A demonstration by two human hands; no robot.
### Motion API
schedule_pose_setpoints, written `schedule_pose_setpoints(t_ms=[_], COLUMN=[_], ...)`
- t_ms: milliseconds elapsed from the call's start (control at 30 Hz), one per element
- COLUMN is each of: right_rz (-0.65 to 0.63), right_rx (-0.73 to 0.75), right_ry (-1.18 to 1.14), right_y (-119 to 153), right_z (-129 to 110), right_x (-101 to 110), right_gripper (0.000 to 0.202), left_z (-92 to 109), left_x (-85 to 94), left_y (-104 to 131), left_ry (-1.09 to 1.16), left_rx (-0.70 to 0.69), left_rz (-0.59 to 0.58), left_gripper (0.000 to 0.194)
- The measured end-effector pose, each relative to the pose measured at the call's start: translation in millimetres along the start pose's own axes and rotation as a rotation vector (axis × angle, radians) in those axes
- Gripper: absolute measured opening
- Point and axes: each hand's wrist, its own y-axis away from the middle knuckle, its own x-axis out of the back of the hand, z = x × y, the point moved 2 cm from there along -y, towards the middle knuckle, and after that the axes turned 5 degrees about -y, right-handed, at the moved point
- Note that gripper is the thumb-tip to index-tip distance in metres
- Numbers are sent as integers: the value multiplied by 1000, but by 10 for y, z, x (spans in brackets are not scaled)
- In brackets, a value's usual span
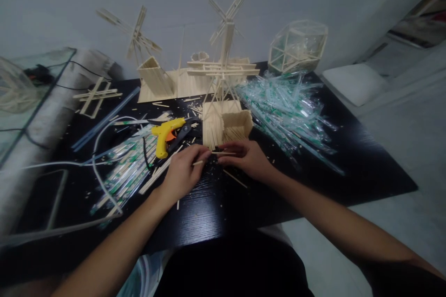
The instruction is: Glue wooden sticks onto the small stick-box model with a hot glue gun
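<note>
My left hand (183, 169) is closed in a pinch, and a short piece of wooden stick (198, 163) pokes out of its fingers. Facing it, my right hand (250, 160) pinches a thin wooden stick (225, 153) whose left end reaches the left fingertips. Just beyond both hands stands a wooden stick windmill model (225, 76) on a flat stick base (212, 125). An open-topped stick box (237, 123) sits at the front of that base, right behind my right hand. A loose stick (235, 178) lies below the right hand.
A yellow glue gun (167, 134) and black-handled cutters (184, 133) lie left of the base, near stick packets (128, 171) and a white cable (99, 174). More clear packets (289, 111) are heaped right. Another windmill (135, 39) and a faceted frame (299, 46) stand behind.
</note>
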Motion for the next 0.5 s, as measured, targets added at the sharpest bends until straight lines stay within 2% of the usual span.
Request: schedule_pose_setpoints(t_ms=[100, 233, 400, 500], right_rz=[-14, -6, -27, -62], right_rx=[1, 26, 41, 41], right_ry=[-35, -47, 11, 29], right_y=[-12, -15, 6, 22], right_z=[-20, -16, -24, -32], right_x=[20, 40, 14, -11], right_gripper=[36, 40, 34, 31], left_z=[-25, -27, -14, -9], left_x=[40, 54, 25, -11], left_y=[-15, -28, -31, -20], left_ry=[-15, 48, 75, 125], left_rx=[54, 112, 95, 70], left_rz=[26, 20, 15, -7], left_gripper=[16, 16, 38, 31])
